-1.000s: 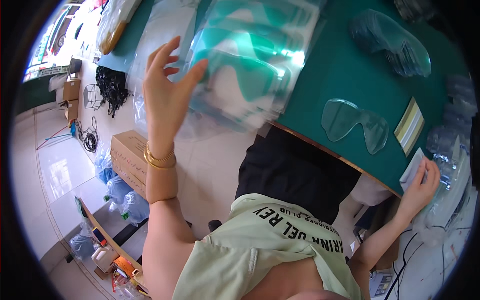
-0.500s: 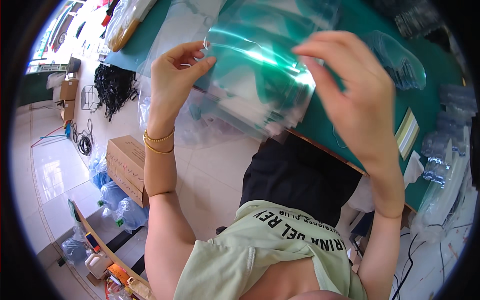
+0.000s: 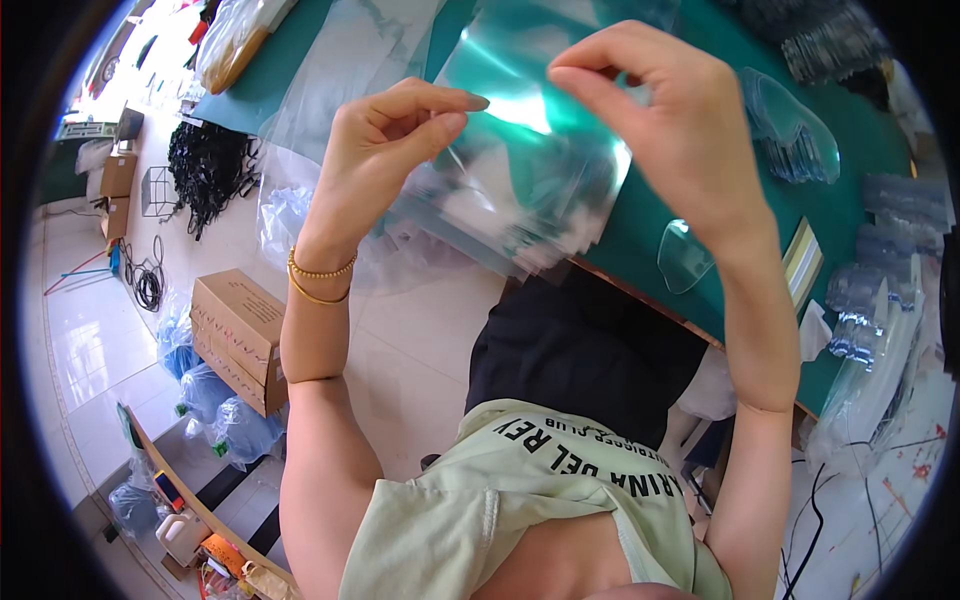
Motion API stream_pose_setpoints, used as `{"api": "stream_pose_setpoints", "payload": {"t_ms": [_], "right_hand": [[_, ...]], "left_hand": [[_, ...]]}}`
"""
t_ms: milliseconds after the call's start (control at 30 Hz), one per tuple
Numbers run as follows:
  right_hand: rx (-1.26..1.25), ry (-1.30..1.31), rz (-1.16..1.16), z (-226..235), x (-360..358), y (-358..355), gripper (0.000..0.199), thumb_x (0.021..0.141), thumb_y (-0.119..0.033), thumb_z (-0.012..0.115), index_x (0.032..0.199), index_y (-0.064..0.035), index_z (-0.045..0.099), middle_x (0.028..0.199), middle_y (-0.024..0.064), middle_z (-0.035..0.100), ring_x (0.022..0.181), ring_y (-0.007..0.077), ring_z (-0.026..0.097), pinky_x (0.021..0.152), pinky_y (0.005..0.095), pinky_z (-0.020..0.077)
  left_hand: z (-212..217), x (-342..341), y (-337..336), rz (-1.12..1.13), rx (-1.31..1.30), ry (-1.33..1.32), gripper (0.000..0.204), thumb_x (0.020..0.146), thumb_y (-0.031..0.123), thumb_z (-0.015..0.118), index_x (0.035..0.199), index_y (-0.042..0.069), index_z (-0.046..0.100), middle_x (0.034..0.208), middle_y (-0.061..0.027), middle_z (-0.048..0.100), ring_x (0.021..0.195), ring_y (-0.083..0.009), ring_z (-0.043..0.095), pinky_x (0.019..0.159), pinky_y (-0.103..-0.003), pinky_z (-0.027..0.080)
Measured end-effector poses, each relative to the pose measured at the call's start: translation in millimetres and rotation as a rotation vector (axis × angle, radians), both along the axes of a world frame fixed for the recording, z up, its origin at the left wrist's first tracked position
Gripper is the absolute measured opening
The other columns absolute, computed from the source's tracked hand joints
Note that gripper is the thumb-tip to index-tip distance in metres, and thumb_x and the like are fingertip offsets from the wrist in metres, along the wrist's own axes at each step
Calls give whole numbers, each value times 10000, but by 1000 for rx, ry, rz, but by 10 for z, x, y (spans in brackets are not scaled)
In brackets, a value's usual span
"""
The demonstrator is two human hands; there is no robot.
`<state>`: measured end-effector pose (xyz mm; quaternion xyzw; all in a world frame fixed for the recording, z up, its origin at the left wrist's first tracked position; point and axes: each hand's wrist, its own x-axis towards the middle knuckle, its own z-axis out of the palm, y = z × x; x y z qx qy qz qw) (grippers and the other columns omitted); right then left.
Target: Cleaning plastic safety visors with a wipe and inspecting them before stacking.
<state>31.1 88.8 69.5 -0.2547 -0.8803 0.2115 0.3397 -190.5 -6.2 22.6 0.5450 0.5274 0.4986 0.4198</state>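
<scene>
My left hand (image 3: 385,150), with gold bracelets on its wrist, hangs over the left edge of a stack of clear plastic sheets (image 3: 520,235). Its thumb and forefinger come close together in a pinch, the other fingers curled. Higher and to the right, my right hand (image 3: 660,110) pinches thumb and forefinger together above the same sheets. Glare from the shiny film hides what either pinch holds, if anything. A clear rounded plastic piece (image 3: 685,257) lies on the green table (image 3: 640,225) below my right wrist. A stack of similar clear rounded pieces (image 3: 795,125) sits farther right.
Clear film (image 3: 350,75) drapes over the table's left part. A striped card (image 3: 802,262) and bagged clear plastic parts (image 3: 870,330) lie on the right. A cardboard box (image 3: 240,325), blue-tinted bags (image 3: 235,415) and a black tangled heap (image 3: 205,170) are on the floor at left.
My left hand has moved right, farther over the sheets. My right hand has moved up and left, its thumb and forefinger closing together. More of the rounded piece below my right wrist now shows.
</scene>
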Motion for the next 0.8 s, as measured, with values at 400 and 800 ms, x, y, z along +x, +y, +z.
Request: {"api": "stream_pose_setpoints", "payload": {"t_ms": [400,800], "right_hand": [[20,-10,132,-125,-18,-87,132,827,-131,761,903,-29,724,832,86,682,760,243,628,658,332,491],[-387,293,-413,-215,842,305,207,967,-204,663,985,-16,746,883,3,702,836,56,615,800,191,461]], "left_hand": [[87,180,-27,-101,37,26,133,932,6,662,1052,-23,712,966,-6,611,848,-63,538,748,-219,446],[-156,19,-152,237,-116,138,393,865,-21,692,1256,5,664,840,47,537,713,-13,475,656,-163,421]]}}
